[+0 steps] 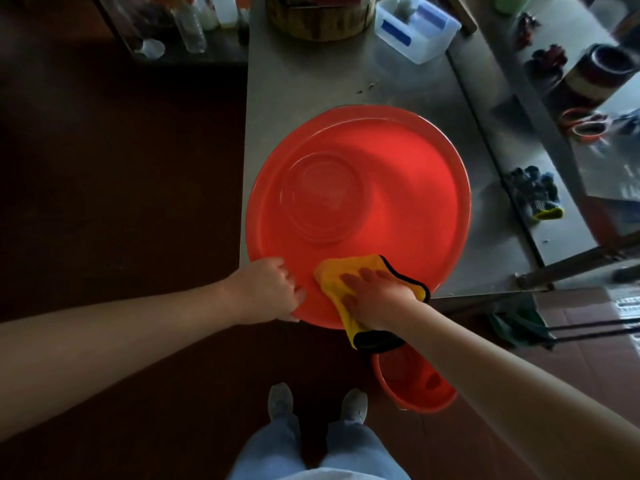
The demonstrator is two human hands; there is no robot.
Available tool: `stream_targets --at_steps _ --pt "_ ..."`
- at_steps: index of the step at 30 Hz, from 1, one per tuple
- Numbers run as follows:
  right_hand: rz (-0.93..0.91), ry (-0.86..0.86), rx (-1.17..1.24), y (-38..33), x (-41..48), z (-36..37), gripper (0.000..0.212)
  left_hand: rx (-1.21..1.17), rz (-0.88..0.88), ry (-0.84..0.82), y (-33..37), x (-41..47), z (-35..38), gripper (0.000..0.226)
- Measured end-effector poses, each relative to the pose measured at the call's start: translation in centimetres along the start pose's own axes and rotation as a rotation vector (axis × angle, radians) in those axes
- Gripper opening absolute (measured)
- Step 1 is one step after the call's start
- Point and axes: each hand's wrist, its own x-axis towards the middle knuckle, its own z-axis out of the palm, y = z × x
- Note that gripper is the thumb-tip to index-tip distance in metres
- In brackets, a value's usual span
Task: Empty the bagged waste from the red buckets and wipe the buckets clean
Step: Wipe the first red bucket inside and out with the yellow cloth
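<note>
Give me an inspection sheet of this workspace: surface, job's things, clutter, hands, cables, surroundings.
Surface: grey metal table, a few specks behind the bucket.
Job's things: large red plastic bucket stands at the table's near edge, no bag inside; yellow cloth with black edging lies over its near rim; smaller red bucket on the floor below.
Clutter: clear plastic bin at the far side; dark gloves and orange-handled scissors to the right.
Grippers: left hand grips the large bucket's near rim; right hand presses flat on the cloth.
Cables: nothing seen.
Surroundings: dark floor; plastic bottles on a shelf, far left.
</note>
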Motion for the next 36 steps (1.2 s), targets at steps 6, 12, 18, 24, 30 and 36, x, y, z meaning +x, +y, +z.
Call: stream_targets --at_steps 6,12,18,24,30,36 --pt "0.067 0.044 0.014 -0.1 5.6 0.5 0.054 -0.008 0.014 0.0 0.0 -0.2 0.7 0.057" --pt "0.098 0.08 -0.007 0.6 12.3 0.1 0.05 0.02 0.019 -0.057 0.2 -0.7 1.2 0.049" --pt "0.082 0.057 -0.059 0.8 14.5 -1.5 0.05 -0.025 -0.013 -0.077 -0.4 -0.9 1.4 0.048" --pt "0.002 0.046 -0.044 0.1 9.1 -2.2 0.053 -0.044 -0.013 -0.088 -2.7 -1.2 0.4 0.04" --pt "-0.013 -0.039 0.011 -0.3 1.1 -1.6 0.071 0.019 0.019 -0.216 -4.0 -2.3 0.3 0.019" --pt "-0.135 0.038 -0.26 2.1 -3.8 -1.3 0.105 0.077 0.105 -0.269 -6.7 -1.7 -0.9 0.025"
